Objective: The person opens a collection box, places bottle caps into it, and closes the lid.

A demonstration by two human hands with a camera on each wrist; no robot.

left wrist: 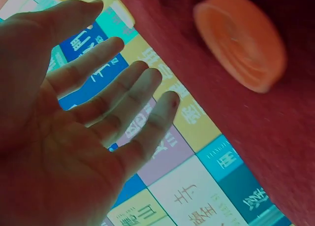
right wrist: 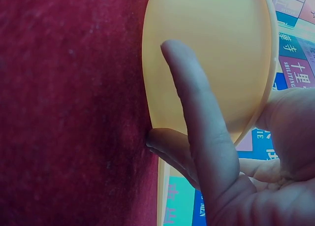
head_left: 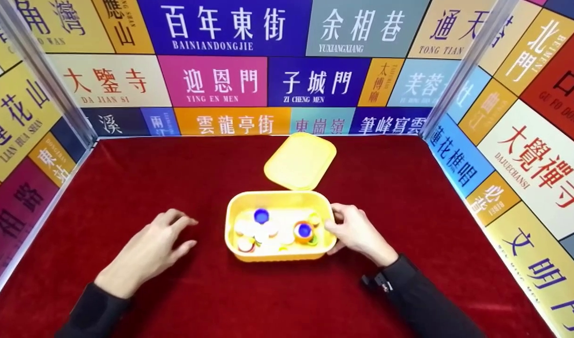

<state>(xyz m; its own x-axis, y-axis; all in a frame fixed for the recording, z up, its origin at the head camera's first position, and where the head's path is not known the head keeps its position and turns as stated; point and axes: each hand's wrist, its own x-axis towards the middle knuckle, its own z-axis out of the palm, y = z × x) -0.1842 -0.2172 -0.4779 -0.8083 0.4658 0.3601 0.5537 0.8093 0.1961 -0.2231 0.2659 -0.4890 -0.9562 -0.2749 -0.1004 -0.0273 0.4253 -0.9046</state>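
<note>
A yellow plastic box point(head_left: 277, 257) stands uncovered on the red cloth. Small coloured pieces lie in it, washed out by glare: a blue round piece point(head_left: 261, 216) at the back, another blue one point(head_left: 304, 230) with an orange rim around it at the right. My right hand point(head_left: 357, 230) holds the box by its right end; in the right wrist view its fingers point(right wrist: 197, 98) lie along the outside wall. To the left of the box, my left hand point(head_left: 150, 244) hovers with fingers spread and nothing in them. The left wrist view shows a blurred orange round cap point(left wrist: 241, 41) beyond the fingertips.
The yellow lid point(head_left: 301, 161) lies flat just behind the box. Red cloth point(head_left: 174, 169) covers the table. Upright panels point(head_left: 221, 80) printed with coloured name blocks border the back and both sides, joined by metal corner posts point(head_left: 470, 61).
</note>
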